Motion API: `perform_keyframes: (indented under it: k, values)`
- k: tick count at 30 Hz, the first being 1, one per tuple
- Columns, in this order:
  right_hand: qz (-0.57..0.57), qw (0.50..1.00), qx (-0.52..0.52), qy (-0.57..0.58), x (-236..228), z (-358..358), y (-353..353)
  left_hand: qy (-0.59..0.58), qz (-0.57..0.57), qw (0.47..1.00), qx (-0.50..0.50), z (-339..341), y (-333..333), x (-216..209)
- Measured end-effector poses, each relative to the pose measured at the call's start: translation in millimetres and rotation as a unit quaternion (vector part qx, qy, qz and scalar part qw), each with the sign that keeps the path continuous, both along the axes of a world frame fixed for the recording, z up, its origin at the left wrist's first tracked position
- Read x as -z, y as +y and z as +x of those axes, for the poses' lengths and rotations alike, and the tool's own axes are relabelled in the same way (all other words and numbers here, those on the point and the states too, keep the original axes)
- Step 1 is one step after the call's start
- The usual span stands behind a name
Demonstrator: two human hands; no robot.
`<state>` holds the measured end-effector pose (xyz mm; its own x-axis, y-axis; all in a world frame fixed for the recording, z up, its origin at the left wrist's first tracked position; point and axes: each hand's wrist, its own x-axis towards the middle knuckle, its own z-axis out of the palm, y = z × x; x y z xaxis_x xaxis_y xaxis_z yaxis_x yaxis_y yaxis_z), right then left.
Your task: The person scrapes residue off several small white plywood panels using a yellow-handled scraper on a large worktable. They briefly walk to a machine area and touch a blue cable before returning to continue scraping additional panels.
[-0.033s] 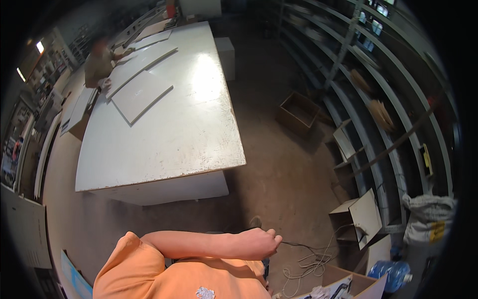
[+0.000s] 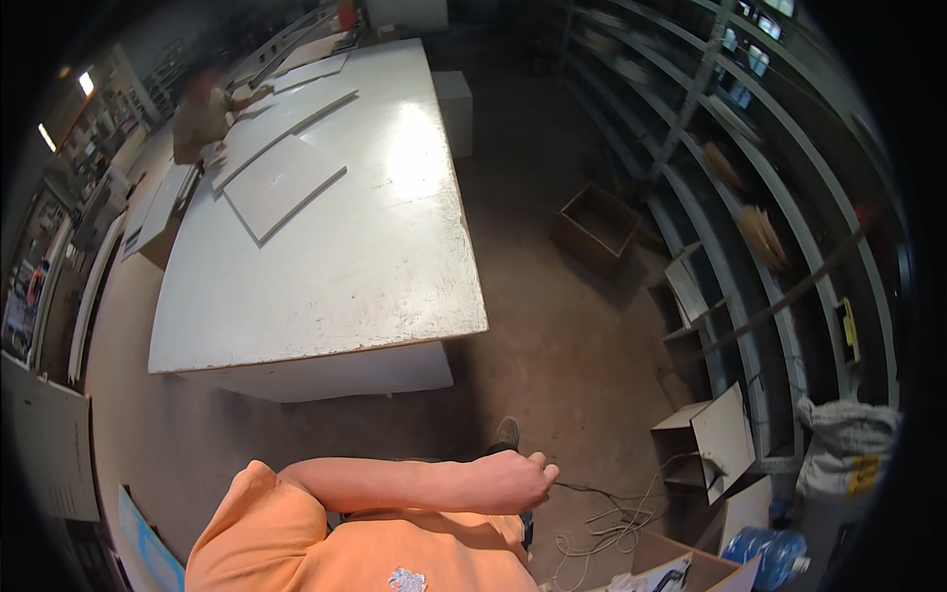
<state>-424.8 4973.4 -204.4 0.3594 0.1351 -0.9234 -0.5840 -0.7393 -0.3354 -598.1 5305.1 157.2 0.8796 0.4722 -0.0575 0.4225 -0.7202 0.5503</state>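
A scuffed white table (image 2: pixel 380 291) bears several flat pale panels (image 2: pixel 283 187).

Surface (image 2: pixel 375 286): ahead of the person, left of the middle, running away into the room
Near panel (image 2: pixel 286 183): on the surface, toward its left edge
Far panel (image 2: pixel 276 126): on the surface, just behind the near panel
Co-worker (image 2: pixel 200 123): at the surface's left side, beside the far panel
Crate (image 2: pixel 597 232): on the floor (image 2: pixel 552 326), between the surface and the shelving (image 2: pixel 676 123)
Shelving: along the right side
Sack (image 2: pixel 848 449): by the shelving's near end
Jug (image 2: pixel 769 555): before the sack, just right of the near box (image 2: pixel 735 572)
Cable (image 2: pixel 621 518): on the floor, right of the left hand (image 2: pixel 523 481)
Left hand: before the torso
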Motion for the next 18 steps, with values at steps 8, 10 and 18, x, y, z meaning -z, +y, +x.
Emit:
perform_keyframes:
  k: [8,10,18]
  values:
    - [0.043,0.948,-0.31,-0.06,44.6,156.5,250.0,0.14,-0.093,0.966,-0.198,-0.9,84.2,15.1]
    - [0.148,0.939,-0.309,-0.037,48.1,197.4,359.0,0.115,-0.118,0.959,-0.233,0.0,96.1,14.6]
    - [0.286,0.883,-0.344,-0.14,-26.1,215.0,677.7,0.086,-0.112,0.945,-0.295,20.9,151.6,34.8]
